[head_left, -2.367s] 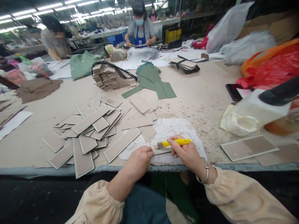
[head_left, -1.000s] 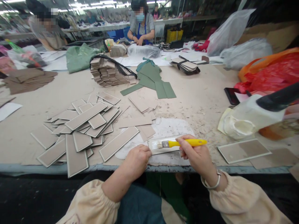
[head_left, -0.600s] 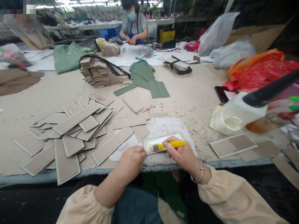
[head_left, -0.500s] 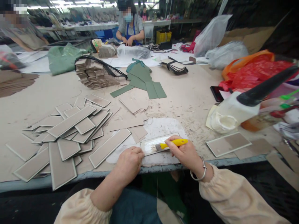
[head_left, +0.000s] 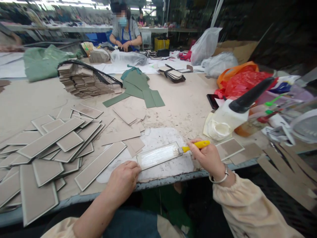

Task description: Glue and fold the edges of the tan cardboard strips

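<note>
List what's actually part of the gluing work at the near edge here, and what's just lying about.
In use:
- right hand gripping yellow-handled brush
- left hand pinning the wet strip
- white mat under it
- white glue jug
- edged strips pile

Lying about:
- green pieces
- bundled card stack
- phone
- red bag

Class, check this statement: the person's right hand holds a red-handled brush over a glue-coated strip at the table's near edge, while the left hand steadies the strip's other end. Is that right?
Not quite: the brush handle is yellow, not red, as the head view shows. The rest stands: the right hand holds it at the glue-coated strip near the table edge, and the left hand steadies the strip's other end.
</note>
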